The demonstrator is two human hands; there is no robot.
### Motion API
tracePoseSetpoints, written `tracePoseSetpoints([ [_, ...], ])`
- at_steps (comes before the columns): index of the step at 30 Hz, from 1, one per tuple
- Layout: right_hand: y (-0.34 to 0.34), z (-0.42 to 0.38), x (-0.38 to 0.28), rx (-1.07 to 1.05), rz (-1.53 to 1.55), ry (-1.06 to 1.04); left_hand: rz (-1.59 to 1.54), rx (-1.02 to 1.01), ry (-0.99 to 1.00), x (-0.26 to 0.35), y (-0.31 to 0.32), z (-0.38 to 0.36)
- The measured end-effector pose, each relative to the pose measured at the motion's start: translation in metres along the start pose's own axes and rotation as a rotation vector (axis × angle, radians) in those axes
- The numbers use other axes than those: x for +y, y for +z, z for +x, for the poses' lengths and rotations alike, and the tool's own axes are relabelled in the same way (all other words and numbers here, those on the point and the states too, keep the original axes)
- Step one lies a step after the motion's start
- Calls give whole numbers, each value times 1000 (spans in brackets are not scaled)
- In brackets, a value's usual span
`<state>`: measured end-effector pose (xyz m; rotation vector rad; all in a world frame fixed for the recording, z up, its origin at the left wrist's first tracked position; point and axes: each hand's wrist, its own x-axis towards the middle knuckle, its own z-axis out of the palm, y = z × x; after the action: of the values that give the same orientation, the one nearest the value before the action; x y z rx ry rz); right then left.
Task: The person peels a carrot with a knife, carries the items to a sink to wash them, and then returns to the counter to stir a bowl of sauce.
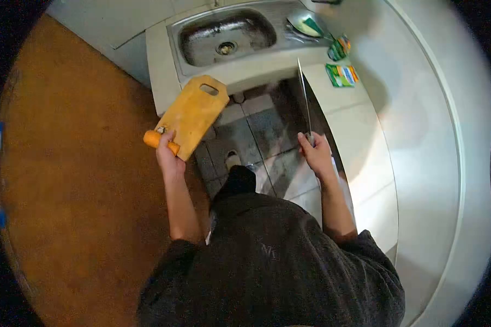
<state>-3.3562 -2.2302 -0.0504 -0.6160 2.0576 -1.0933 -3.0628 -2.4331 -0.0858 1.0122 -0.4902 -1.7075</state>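
My left hand [169,158] is closed around the lower end of a yellow cutting board [193,114], which is tilted with its handle slot toward the sink. The same hand presses an orange carrot [151,138] against the board. Beside the carrot sits a small whitish and dark piece [161,129], too small to name. A knife [304,90] is gripped by its handle in my right hand [317,153]. Its long, thin blade points up and away, seen nearly edge-on. The board and the knife are held well apart above the floor.
Ahead is a metal sink [183,64] with scraps at its drain. On its right side stands a metal bowl [294,17] with something green and pale inside. Two green packets, one upright [339,49] and one flat [342,76], are on the white counter [360,136]. Tiled floor [267,128] lies below.
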Motion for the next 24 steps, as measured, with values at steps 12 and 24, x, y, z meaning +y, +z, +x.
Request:
tracePoseSetpoints([
  [12, 94, 151, -87, 15, -92, -74, 154, 162, -157, 8, -35, 202],
  [24, 112, 281, -166, 72, -437, -286, 792, 296, 72, -11, -43, 224],
])
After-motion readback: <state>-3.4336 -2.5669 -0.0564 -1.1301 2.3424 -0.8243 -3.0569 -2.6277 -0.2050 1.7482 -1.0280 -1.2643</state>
